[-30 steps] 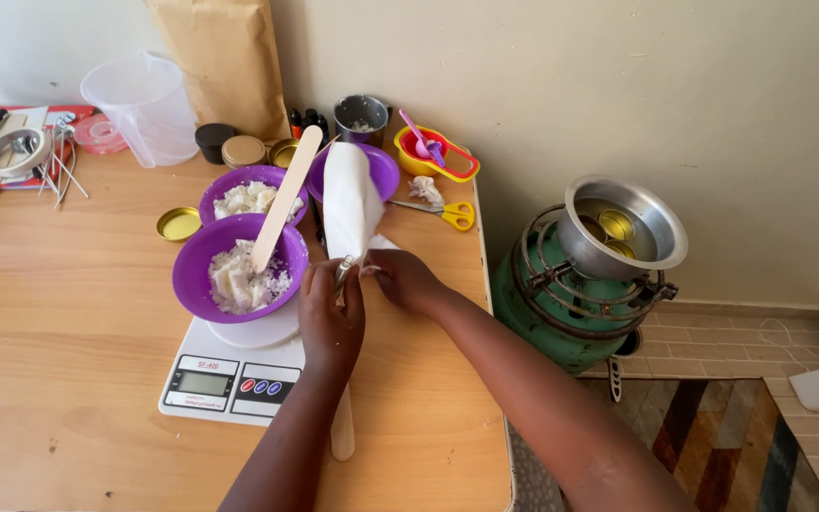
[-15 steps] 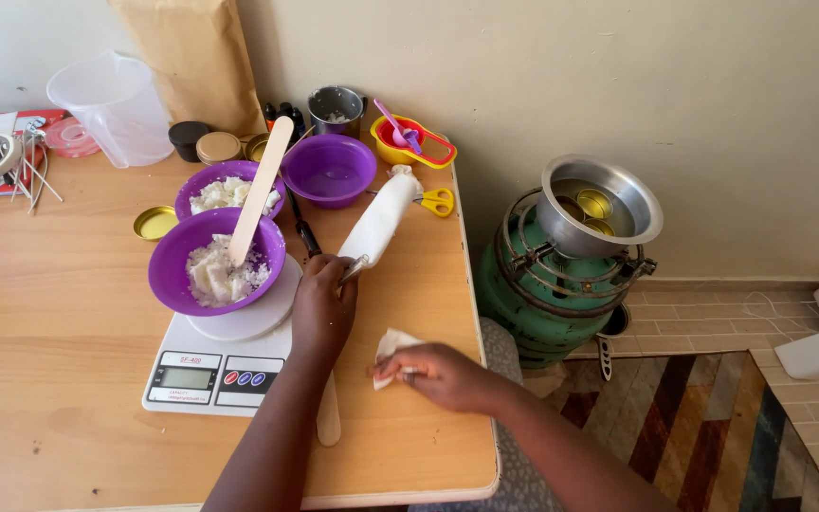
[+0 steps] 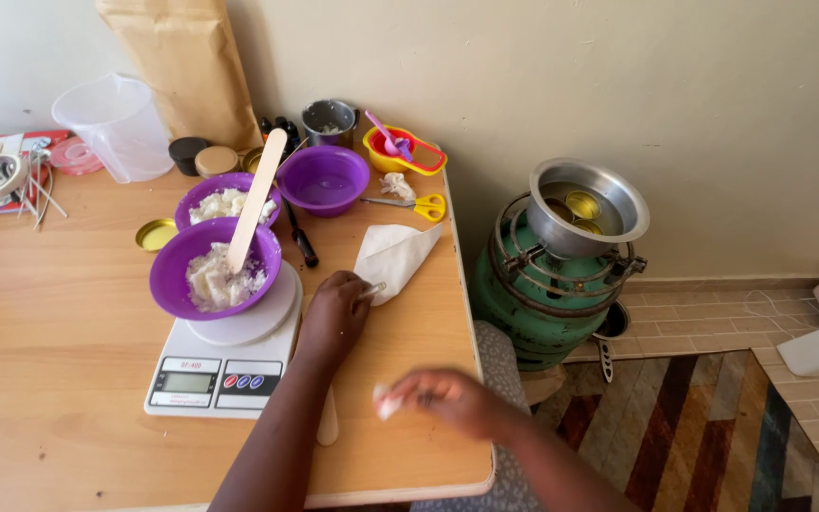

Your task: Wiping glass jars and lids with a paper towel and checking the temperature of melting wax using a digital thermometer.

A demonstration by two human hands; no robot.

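Observation:
My left hand [image 3: 334, 318] rests on the wooden table [image 3: 59, 370] and pinches the twisted neck of a white plastic bag [image 3: 395, 254], which lies flat to the hand's upper right. My right hand [image 3: 447, 398], blurred, is near the table's front right edge with a small white lump [image 3: 386, 404] in its fingertips. Left of my left hand, a white kitchen scale [image 3: 225, 365] carries a purple bowl [image 3: 171, 275] of white chunks, with a wooden spatula [image 3: 258, 197] leaning in it.
Behind the scale are a second purple bowl [image 3: 203, 186] of white chunks, an empty purple bowl [image 3: 324, 180], yellow scissors [image 3: 414, 204], yellow measuring cups [image 3: 405, 152], a metal cup [image 3: 329, 118] and a clear jug [image 3: 116, 128]. On the floor at right, a green gas cylinder [image 3: 523, 294] bears a metal pot [image 3: 585, 204].
The white bag went from upright over the bowls to lying on the table. My right hand left the bag and came toward the front edge with a white lump.

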